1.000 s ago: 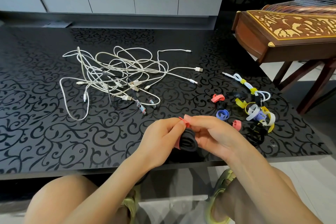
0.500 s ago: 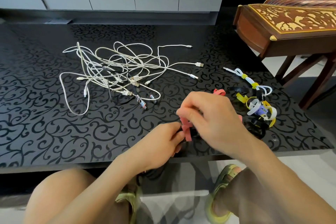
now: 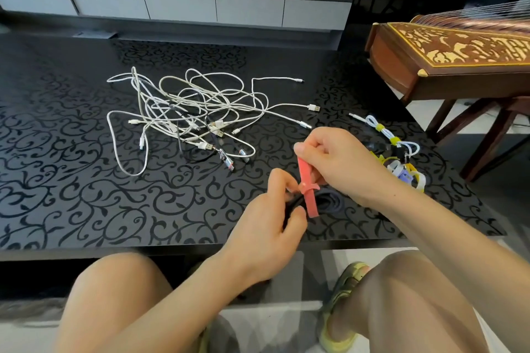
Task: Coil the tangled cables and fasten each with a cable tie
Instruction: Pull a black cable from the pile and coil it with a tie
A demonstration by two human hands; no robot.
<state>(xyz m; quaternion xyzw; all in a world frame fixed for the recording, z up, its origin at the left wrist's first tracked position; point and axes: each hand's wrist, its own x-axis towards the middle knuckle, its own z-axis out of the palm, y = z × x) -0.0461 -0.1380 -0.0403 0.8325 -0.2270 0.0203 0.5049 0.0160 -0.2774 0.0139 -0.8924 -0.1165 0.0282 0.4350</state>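
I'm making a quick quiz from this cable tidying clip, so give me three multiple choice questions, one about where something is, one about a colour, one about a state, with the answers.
1. Where does the tangle of white cables lie on the table?
A. left of the hands and farther from the person
B. at the near edge under the right hand
C. on the floor

2. What colour is the cable tie being pulled?
A. yellow
B. pink
C. blue

3. What state is the black cable in?
A. stretched out straight
B. knotted into the white ones
C. coiled, with the tie around it

Answers:
1 A, the pile sits beyond and left of the left hand.
2 B, the strip pinched by the right hand is pink.
3 C, dark loops lie bunched under the hands with the strip crossing them.
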